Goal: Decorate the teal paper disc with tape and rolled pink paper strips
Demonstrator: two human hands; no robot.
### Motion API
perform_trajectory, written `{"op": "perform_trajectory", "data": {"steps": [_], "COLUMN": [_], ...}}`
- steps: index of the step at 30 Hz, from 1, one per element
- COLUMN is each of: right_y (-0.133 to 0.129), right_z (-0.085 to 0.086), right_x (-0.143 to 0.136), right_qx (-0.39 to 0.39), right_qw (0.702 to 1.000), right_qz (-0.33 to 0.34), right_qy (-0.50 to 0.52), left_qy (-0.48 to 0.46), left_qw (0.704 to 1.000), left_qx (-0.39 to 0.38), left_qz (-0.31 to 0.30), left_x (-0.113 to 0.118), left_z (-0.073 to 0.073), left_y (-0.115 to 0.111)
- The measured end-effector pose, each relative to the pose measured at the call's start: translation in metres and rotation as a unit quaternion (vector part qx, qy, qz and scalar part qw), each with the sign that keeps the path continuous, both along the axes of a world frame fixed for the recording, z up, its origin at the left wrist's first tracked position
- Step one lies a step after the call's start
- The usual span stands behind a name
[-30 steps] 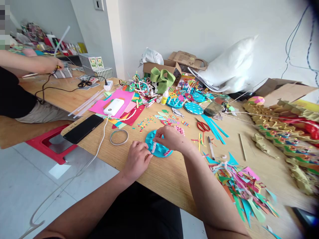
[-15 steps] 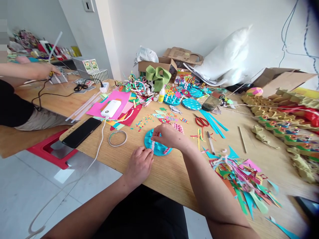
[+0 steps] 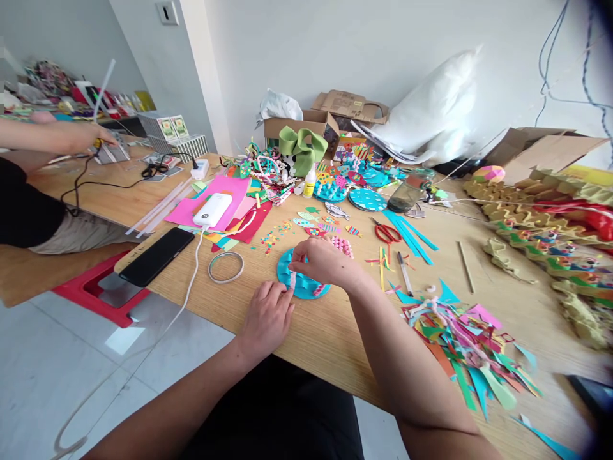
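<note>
- Where the wooden table (image 3: 335,332) meets its near edge, we see a round teal paper disc (image 3: 302,285) lying flat, its surface raised in small scale-like flaps.
- Across the disc runs a thin pink-and-white twisted strip (image 3: 292,279), ropy in texture, standing over the disc's left half.
- Our left hand (image 3: 266,317) rests at the disc's near-left rim, fingers curled in and pinched narrowly on the lower end of the strip.
- Our right hand (image 3: 322,262) lies over the top of the disc, fingertips drawn together on the strip's upper end, the palm covering much of the teal paper.
- Just left of the disc lies a flat ring of tape (image 3: 226,266), thin and pale.
- Further left of the disc a black phone (image 3: 156,255) lies flat, and a white cable (image 3: 191,281) runs past it from a smooth white power bank (image 3: 212,209) that sits on pink paper sheets (image 3: 225,191).
- Behind the disc are small paper fish (image 3: 316,223) with bright patterns, and scattered confetti-like bits.
- Right of the disc we find red-handled scissors (image 3: 387,233), a pen (image 3: 405,273) and long teal paper strips (image 3: 412,239).
- Near-right of the disc sits a ragged heap of pointed paper offcuts (image 3: 469,358) in many colours.
- Far behind the disc stand a cardboard box (image 3: 306,128) with a green ribbon bow (image 3: 301,144) before it, and a soft white plastic bag (image 3: 431,115).
- Far left of the disc, another person's hand (image 3: 83,136) holds a tool with a black cord (image 3: 96,185).
</note>
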State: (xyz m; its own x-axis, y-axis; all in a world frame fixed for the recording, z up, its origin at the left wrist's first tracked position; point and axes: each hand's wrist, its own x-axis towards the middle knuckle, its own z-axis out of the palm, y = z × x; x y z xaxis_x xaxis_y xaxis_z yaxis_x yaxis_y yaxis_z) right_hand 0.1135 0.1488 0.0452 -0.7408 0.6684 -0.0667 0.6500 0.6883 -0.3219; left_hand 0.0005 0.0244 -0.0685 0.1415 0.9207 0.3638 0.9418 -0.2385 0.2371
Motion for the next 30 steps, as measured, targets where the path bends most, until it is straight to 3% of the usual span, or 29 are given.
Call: {"op": "perform_trajectory", "data": {"steps": [22, 30], "right_y": [-0.0006, -0.0004], "right_z": [-0.0025, 0.0003], "right_x": [-0.0036, -0.0027], "right_qx": [0.019, 0.015], "right_qw": [1.000, 1.000], "right_qz": [0.008, -0.014], "right_qy": [0.021, -0.020], "left_qy": [0.096, 0.053], "left_qw": [0.995, 0.998], "left_qx": [-0.022, 0.013], "left_qz": [0.008, 0.007], "left_x": [0.0050, 0.0025], "left_z": [0.0018, -0.0001], "left_y": [0.0038, 0.0012]}}
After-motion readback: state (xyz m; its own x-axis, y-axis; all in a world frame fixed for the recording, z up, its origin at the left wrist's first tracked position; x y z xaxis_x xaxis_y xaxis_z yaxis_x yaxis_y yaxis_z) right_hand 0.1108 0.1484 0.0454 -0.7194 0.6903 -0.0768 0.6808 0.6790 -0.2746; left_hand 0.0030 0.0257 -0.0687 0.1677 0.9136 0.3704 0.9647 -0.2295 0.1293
